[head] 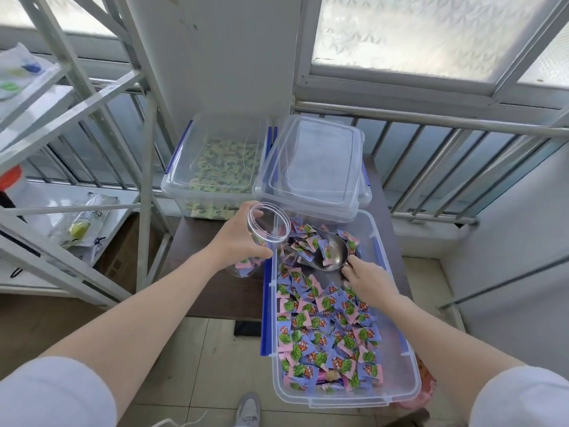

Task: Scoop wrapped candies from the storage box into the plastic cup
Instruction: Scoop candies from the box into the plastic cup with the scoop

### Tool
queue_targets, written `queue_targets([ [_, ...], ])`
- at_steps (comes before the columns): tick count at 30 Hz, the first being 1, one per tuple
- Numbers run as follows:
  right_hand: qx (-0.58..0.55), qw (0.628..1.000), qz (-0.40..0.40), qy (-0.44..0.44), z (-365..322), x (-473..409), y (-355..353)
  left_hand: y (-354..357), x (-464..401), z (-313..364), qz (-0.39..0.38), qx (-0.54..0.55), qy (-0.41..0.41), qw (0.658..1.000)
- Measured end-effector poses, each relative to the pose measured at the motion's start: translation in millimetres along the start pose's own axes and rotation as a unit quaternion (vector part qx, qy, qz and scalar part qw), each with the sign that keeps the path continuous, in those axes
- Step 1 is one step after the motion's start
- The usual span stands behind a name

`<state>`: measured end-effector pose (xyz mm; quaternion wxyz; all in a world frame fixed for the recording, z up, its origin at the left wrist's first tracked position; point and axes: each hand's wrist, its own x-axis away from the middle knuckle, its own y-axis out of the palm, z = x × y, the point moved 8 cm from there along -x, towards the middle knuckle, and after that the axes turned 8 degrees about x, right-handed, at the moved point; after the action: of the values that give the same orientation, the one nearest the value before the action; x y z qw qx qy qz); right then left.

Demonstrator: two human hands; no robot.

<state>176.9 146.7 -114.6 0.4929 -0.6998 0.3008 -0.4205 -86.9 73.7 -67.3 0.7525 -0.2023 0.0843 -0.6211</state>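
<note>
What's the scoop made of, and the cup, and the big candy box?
Scoop: looks like metal, grey and shiny with reflections. Cup: seems clear plastic, since candies and fingers show through it. Box: looks like see-through plastic with blue clips.

One head-worn camera looks steeply down, close over the storage box [397, 303].

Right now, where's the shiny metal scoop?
In the head view, the shiny metal scoop lies in the far end of the open clear storage box, on the wrapped candies, its handle at the right hand, just right of the left hand's clear plastic cup.
</note>
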Motion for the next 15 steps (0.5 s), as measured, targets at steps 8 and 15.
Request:
queue_targets([
  [8, -0.065, 0.997, 0.043, -0.018, 4, 26, -36, 2, 3, 17, 0.008, -0.023, 0.025, 0.999],
  [15, -0.028, 0.995, 0.086, -0.034, 21, 46, -89, 8, 13, 31, 0.002, -0.032, 0.042, 0.999],
])
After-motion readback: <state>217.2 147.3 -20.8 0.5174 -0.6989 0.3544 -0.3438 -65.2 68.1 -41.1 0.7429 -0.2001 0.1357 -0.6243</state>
